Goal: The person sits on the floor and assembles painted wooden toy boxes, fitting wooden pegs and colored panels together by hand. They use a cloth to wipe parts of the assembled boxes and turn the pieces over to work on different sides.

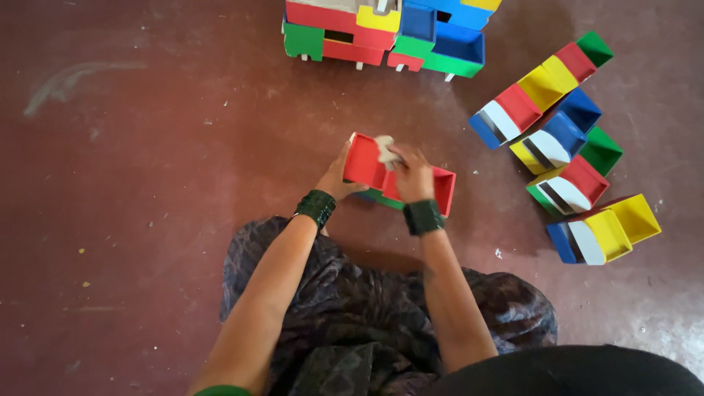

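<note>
A small red open-topped toy box (364,160) with a green underside rests on the floor in front of my knees. My left hand (336,178) grips its left end. My right hand (412,173) lies over its middle and presses a small beige pad or cloth (386,150) against the inside wall. Both wrists wear dark green bangles. The box's right end (444,188) shows past my right hand.
Several painted toy boxes in red, yellow, blue and green lie in a row at the right (557,139). A stacked pile of them (385,33) stands at the top centre. The floor (147,191) is dark red with small specks. My patterned skirt covers my lap.
</note>
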A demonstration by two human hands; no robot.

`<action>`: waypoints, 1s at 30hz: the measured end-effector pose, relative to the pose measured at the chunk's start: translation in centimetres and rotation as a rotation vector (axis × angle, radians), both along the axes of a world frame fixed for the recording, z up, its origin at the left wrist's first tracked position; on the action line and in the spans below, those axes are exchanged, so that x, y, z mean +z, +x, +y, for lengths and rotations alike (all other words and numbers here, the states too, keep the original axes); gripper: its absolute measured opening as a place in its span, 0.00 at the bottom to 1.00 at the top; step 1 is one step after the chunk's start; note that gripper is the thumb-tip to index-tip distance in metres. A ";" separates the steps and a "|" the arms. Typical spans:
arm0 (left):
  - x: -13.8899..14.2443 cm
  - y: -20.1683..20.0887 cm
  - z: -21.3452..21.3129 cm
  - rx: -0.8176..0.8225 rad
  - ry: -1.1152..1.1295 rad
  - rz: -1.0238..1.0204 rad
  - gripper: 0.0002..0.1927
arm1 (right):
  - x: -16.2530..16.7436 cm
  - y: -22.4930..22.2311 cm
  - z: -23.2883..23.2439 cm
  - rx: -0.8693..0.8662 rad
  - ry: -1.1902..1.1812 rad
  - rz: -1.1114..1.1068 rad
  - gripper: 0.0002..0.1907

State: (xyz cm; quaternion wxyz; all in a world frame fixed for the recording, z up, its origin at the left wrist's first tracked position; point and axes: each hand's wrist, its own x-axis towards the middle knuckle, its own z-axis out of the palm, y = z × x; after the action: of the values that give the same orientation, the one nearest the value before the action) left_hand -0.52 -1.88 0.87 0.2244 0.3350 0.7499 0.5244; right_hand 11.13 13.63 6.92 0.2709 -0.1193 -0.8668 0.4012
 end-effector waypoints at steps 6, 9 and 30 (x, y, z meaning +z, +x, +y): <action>0.3 0.2 0.5 -0.046 0.303 -0.046 0.65 | -1.0 -2.2 -4.1 -0.005 0.600 -0.530 0.27; 0.0 -0.2 0.6 -0.042 0.231 0.059 0.66 | -1.0 -2.9 -5.0 -0.040 0.584 -0.516 0.32; 0.2 0.2 0.6 0.039 0.005 0.055 0.64 | 0.9 -4.4 -5.2 -0.041 0.573 -0.608 0.48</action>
State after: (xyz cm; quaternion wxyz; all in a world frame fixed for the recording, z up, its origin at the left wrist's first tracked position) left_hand -0.32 -1.25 1.06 0.1927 0.3354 0.7607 0.5213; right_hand 6.74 8.45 7.79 0.0330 -0.1692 -0.9814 0.0850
